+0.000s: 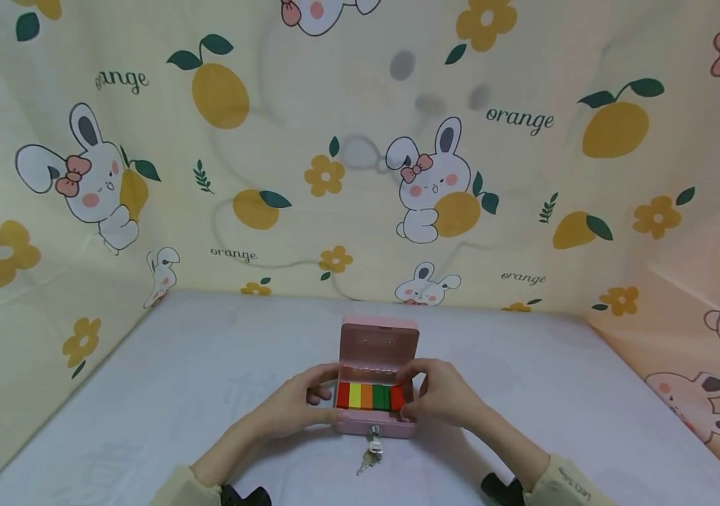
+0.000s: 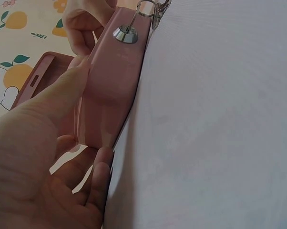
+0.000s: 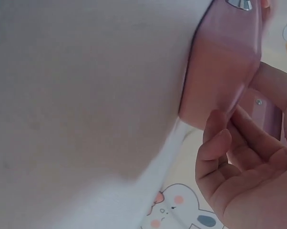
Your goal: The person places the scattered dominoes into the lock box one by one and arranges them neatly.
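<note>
An open pink metal box stands on the table with its lid raised at the back. Inside lies a row of coloured blocks: red, yellow, orange, green and a red block at the right end, slightly askew. My left hand holds the box's left side, thumb on the front rim, fingers along the side wall. At the right end, my right hand has thumb and index finger reaching in about the red block, pinching it; the fingertips' contact is partly hidden.
A lock with keys hangs from the box's front. White cloth covers the table. Patterned yellow curtains enclose the back and sides. Black wrist straps show near the sleeves.
</note>
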Action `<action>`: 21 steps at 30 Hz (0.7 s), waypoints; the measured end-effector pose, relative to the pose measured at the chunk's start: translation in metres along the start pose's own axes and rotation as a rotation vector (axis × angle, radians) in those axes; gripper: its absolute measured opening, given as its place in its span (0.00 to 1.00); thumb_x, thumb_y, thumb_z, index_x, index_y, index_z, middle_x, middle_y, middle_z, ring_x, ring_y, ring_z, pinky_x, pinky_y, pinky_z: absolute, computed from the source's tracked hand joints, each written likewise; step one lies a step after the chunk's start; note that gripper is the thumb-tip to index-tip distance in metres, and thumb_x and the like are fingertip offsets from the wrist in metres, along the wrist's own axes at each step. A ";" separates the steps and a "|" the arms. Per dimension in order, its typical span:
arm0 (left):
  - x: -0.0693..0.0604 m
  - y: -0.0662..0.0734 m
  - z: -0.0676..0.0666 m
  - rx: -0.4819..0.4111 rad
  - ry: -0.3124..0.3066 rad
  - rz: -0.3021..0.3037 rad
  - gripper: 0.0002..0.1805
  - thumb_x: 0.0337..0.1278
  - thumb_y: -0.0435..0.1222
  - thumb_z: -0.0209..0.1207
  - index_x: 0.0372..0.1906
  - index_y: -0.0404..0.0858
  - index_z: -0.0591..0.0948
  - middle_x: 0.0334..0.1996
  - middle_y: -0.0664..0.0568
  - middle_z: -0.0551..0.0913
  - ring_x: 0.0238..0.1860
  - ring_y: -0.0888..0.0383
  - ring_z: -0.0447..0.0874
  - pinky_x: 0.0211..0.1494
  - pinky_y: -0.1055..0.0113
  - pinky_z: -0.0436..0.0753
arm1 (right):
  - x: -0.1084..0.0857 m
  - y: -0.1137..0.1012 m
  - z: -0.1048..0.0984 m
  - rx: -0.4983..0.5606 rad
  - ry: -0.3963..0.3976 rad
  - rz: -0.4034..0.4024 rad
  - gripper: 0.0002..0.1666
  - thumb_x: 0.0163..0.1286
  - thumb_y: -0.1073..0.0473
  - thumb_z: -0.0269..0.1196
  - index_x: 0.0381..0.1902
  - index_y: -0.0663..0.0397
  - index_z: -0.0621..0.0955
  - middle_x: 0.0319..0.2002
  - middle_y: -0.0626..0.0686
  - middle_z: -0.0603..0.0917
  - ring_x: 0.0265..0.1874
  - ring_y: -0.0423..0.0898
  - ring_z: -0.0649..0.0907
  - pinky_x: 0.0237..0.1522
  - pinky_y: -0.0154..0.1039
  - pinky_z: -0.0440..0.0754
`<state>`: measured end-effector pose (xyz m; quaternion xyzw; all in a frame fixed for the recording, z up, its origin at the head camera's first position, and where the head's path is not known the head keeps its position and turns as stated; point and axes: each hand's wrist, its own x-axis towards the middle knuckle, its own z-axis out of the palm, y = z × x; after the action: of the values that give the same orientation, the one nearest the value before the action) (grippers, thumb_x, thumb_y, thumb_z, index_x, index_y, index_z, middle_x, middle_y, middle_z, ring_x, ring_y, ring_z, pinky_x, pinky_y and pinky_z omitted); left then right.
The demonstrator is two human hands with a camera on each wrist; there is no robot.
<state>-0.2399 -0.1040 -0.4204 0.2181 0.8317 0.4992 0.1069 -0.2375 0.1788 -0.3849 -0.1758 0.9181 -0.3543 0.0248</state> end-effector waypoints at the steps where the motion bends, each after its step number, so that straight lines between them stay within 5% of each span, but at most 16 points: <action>1: 0.000 0.000 0.000 0.000 -0.001 0.000 0.44 0.49 0.50 0.73 0.72 0.48 0.68 0.63 0.53 0.73 0.51 0.56 0.74 0.55 0.55 0.75 | 0.000 0.001 0.000 -0.003 0.001 -0.005 0.23 0.44 0.65 0.79 0.41 0.51 0.85 0.35 0.47 0.81 0.24 0.48 0.76 0.22 0.39 0.75; 21: 0.000 0.000 0.001 0.005 0.002 0.001 0.43 0.50 0.50 0.72 0.72 0.48 0.68 0.63 0.54 0.73 0.51 0.56 0.73 0.55 0.54 0.74 | 0.000 0.001 0.002 -0.083 -0.029 -0.078 0.26 0.46 0.62 0.80 0.46 0.54 0.84 0.38 0.47 0.82 0.27 0.46 0.76 0.25 0.39 0.77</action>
<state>-0.2396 -0.1032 -0.4212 0.2184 0.8329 0.4976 0.1051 -0.2377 0.1781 -0.3871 -0.2172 0.9240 -0.3142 0.0169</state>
